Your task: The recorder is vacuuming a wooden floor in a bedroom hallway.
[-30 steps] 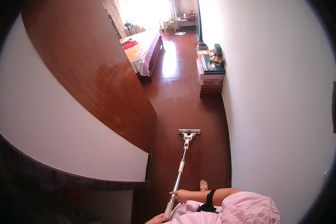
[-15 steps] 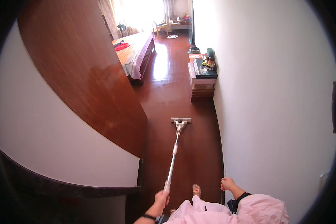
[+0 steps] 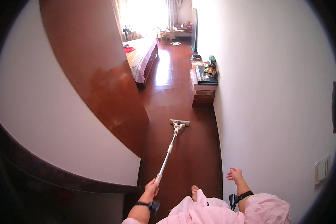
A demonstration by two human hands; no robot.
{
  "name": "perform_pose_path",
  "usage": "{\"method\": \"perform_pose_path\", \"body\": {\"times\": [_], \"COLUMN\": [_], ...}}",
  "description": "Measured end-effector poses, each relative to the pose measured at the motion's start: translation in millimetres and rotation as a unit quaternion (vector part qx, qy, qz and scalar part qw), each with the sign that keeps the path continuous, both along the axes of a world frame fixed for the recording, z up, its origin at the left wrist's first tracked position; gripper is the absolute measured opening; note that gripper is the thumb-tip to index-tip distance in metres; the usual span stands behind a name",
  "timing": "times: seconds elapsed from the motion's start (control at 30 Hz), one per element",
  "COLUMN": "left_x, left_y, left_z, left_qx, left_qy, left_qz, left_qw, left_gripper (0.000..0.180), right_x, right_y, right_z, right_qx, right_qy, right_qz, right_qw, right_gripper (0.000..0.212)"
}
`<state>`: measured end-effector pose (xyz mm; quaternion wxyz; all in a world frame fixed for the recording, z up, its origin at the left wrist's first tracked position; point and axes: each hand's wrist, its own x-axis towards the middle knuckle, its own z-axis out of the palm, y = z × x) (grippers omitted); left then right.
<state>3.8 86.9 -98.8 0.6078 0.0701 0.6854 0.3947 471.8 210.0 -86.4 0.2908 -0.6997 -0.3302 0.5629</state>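
At the far left, a glossy reddish-brown wooden panel [image 3: 93, 71] is bordered by a pale wall. Beyond it, a bed with a lilac-edged cover [image 3: 142, 61] is topped by a crumpled red cloth [image 3: 128, 49]. The white grip of a long silver-and-white flat mop [image 3: 165, 161] is clasped by the left hand [image 3: 151, 187], whose wrist is circled by a black band. The pole is slanted forward and rightward, and its flat rectangular head is set on the shiny reddish-brown floor [image 3: 190, 149]. Farther right, a stack of boxes [image 3: 204, 87] is placed against the white wall [image 3: 268, 93]. The right hand [image 3: 235, 174] is held apart from the left, fingers loosely spread, with nothing gripped. A pale rectangular switch plate [image 3: 322, 170] is mounted at far right.
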Motion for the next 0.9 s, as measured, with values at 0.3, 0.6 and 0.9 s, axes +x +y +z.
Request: {"method": "perform_pose_path", "body": {"times": [0.3,0.6,0.9], "left_x": [9.6,32.9,66.3], "left_y": [-248.9,-209.2,-209.3], "left_z": [93.7,71.4,41.0], "left_qx": [-0.035,0.062,0.042], "left_qy": [0.044,0.034,0.019], "left_qz": [0.023,0.035,0.025], "left_qw": [0.998,0.997,0.999], "left_gripper": [0.051,0.038,0.043], "right_x": [-143.9,-256.2,-292.6], "right_y": [7.6,-41.5,-104.4], "right_z": [12.0,2.9,-24.9], "right_qx": [0.026,0.031,-0.313], "right_qy": [0.022,-0.028,0.094], "right_qz": [0.177,0.518,0.591], "right_qw": [0.984,0.855,0.738], "right_gripper": [0.025,0.030,0.067]}}
